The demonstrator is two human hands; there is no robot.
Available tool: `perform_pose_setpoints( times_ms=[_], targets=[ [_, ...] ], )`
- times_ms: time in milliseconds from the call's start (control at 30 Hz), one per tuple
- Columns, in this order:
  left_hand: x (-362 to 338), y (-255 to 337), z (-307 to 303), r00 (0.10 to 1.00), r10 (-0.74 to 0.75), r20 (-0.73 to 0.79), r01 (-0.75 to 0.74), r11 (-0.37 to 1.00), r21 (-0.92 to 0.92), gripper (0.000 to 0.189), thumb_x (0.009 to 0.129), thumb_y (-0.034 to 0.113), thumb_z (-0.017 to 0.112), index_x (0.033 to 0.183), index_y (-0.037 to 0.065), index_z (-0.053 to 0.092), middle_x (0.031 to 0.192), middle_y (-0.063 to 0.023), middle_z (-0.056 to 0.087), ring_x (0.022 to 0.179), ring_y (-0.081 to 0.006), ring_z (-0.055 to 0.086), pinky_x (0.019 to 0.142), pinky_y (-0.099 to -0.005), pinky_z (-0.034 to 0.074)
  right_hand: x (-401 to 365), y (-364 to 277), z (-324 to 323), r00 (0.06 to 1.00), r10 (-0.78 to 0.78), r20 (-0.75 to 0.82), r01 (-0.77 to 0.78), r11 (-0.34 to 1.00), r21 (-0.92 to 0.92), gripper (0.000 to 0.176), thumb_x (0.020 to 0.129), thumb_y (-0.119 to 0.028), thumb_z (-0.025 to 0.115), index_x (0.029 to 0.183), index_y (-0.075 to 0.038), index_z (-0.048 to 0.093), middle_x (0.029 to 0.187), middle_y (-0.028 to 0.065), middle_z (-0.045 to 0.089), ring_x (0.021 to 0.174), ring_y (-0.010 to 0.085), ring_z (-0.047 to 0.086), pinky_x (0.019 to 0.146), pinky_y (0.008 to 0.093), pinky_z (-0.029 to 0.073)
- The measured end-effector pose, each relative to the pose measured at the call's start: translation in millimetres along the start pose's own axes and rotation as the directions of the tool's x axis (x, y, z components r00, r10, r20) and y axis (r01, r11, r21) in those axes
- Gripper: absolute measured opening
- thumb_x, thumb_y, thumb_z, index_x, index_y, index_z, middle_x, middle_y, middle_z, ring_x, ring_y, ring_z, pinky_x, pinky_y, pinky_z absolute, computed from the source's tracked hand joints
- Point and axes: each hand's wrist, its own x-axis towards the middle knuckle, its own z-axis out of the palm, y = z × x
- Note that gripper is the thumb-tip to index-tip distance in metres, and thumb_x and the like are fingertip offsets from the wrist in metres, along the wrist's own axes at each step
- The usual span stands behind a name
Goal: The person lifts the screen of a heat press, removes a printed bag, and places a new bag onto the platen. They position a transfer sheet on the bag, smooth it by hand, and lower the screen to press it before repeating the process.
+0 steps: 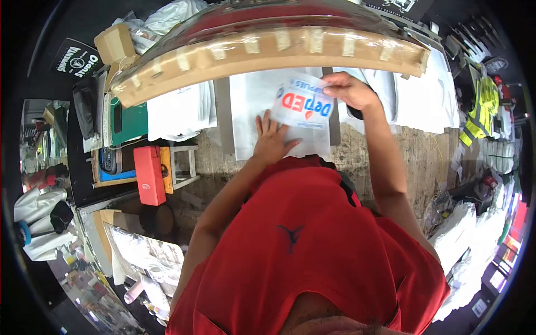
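Observation:
A thin pale sheet with red and blue lettering (296, 111) is held up at its upper right corner by my right hand (350, 92), its thumb and fingers pinched together. Under it lies a larger white sheet (248, 100), flat on a grey board (224, 117). My left hand (272, 139) rests on the white sheet with fingers spread, fingertips right by the lower left edge of the lettered sheet. A dark band circles my right wrist.
Above my hands stretches a large panel with a brown taped edge (268, 50). White stacks (181, 111) lie left, more white sheets (424, 95) right. A red box (149, 176) stands by a small wooden frame (184, 164). A yellow high-visibility vest (481, 111) hangs far right.

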Motion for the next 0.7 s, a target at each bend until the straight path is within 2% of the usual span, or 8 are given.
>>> perform_pose_setpoints(
  times_ms=[33,100,133,267,333,433,633,700],
  targets=[
    [-1,0,-1,1.000,0.006,0.027,-0.006,1.000,0.009,0.080,0.090,0.063,0.060,0.153,0.019,0.041,0.161,-0.0237,0.022,0.148,-0.0506,0.015,0.117,-0.0697,0.007,17,6,7,0.993,-0.010,0.119,0.005,0.999,0.043,0.030,0.095,-0.006,0.066,0.123,0.001,0.064,0.110,0.0085,0.072,0.103,0.0155,0.066,0.092,0.0310,0.052],
    [-2,-3,-1,0.999,0.035,0.015,-0.034,0.999,-0.036,0.080,0.091,0.063,0.058,0.152,0.015,0.041,0.158,-0.0246,0.026,0.149,-0.0497,0.014,0.118,-0.0695,0.006,46,19,18,0.991,0.090,-0.101,-0.120,0.928,-0.354,0.029,0.091,-0.009,0.069,0.118,0.001,0.066,0.109,0.0108,0.073,0.099,0.0183,0.069,0.087,0.0318,0.053],
    [-2,-6,2,0.999,0.041,-0.022,-0.041,0.999,-0.024,0.081,0.091,0.063,0.058,0.152,0.013,0.041,0.156,-0.0245,0.028,0.148,-0.0492,0.016,0.118,-0.0693,0.006,63,49,2,0.980,-0.143,-0.136,-0.014,0.638,-0.770,0.026,0.086,-0.012,0.071,0.111,-0.002,0.070,0.106,0.0134,0.073,0.094,0.0248,0.072,0.083,0.0350,0.055],
    [-4,-7,-7,0.997,0.031,-0.075,-0.037,0.996,-0.084,0.078,0.089,0.053,0.065,0.146,0.006,0.044,0.146,-0.0222,0.037,0.138,-0.0451,0.030,0.119,-0.0636,0.013,88,65,14,0.912,-0.287,-0.292,-0.171,0.381,-0.908,0.016,0.084,-0.014,0.068,0.097,-0.008,0.074,0.101,0.0157,0.073,0.093,0.0357,0.070,0.087,0.0411,0.057],
    [-7,-11,-1,0.988,0.045,-0.150,-0.061,0.993,-0.103,0.076,0.088,0.049,0.069,0.145,0.004,0.044,0.143,-0.0221,0.039,0.136,-0.0441,0.033,0.119,-0.0617,0.016,97,71,13,0.882,-0.279,-0.381,-0.258,0.391,-0.884,0.016,0.085,-0.015,0.067,0.098,-0.009,0.074,0.103,0.0158,0.073,0.094,0.0360,0.070,0.088,0.0415,0.056],
    [-12,-12,5,0.963,-0.133,-0.233,0.057,0.950,-0.307,0.076,0.085,0.040,0.074,0.143,0.002,0.044,0.141,-0.0229,0.039,0.135,-0.0436,0.033,0.118,-0.0589,0.021,99,71,15,0.834,-0.240,-0.496,-0.361,0.441,-0.822,0.017,0.087,-0.016,0.065,0.101,-0.010,0.074,0.105,0.0167,0.073,0.097,0.0370,0.069,0.091,0.0432,0.055],
    [0,-11,-10,0.965,-0.001,-0.262,-0.031,0.993,-0.116,0.081,0.086,0.043,0.073,0.148,0.003,0.039,0.151,-0.0254,0.032,0.140,-0.0473,0.028,0.118,-0.0617,0.019,98,80,18,0.808,-0.333,-0.487,-0.346,0.401,-0.848,0.018,0.085,-0.014,0.071,0.102,-0.012,0.073,0.100,0.0173,0.073,0.092,0.0380,0.070,0.085,0.0445,0.056],
    [3,-11,-12,0.978,-0.037,-0.207,0.033,0.999,-0.026,0.084,0.091,0.052,0.063,0.154,0.005,0.033,0.161,-0.0271,0.019,0.147,-0.0498,0.018,0.119,-0.0644,0.012,98,76,21,0.823,-0.238,-0.516,-0.394,0.416,-0.820,0.029,0.085,-0.016,0.070,0.114,-0.012,0.070,0.104,0.0217,0.071,0.097,0.0398,0.069,0.091,0.0440,0.055]
  ],
)
